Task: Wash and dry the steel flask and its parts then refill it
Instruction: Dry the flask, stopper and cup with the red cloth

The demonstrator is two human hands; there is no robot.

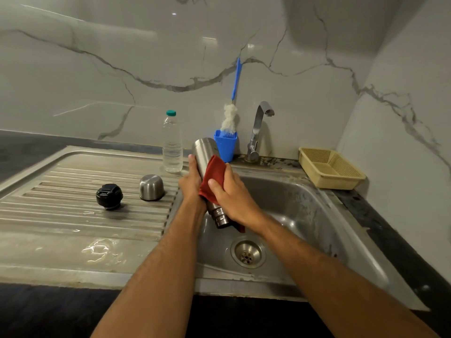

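- We take the steel sink (317, 206) as our landmark; its ribbed, wet draining board (73, 206) stretches off to its left, set into the dark table (380, 215).
- Far left of the basin, on the ribs, we see the black round stopper (109, 195), glossy plastic with a domed top.
- Just right of it, still left of the basin, stands the steel cup lid (151, 187), brushed metal, dome up.
- Behind the board, near the basin's back left corner, a clear ribbed plastic water bottle (172, 142) stands upright with a green cap.
- Over the basin's left edge our left hand (192, 181) wraps its fingers round the steel flask (205, 154), a smooth brushed cylinder.
- The flask's long axis is tilted: closed base up and away, threaded open neck down toward us, above the basin.
- Our right hand (231, 193) presses a red cloth (213, 179), soft and folded, around the flask's middle, hiding part of the body.
- Behind the basin a blue plastic cup (225, 147) holds a bottle brush (230, 118) with white bristles and a blue handle.
- Right of that rises the curved metal tap (258, 128).
- At the basin's back right corner sits a beige mesh basket (332, 169).
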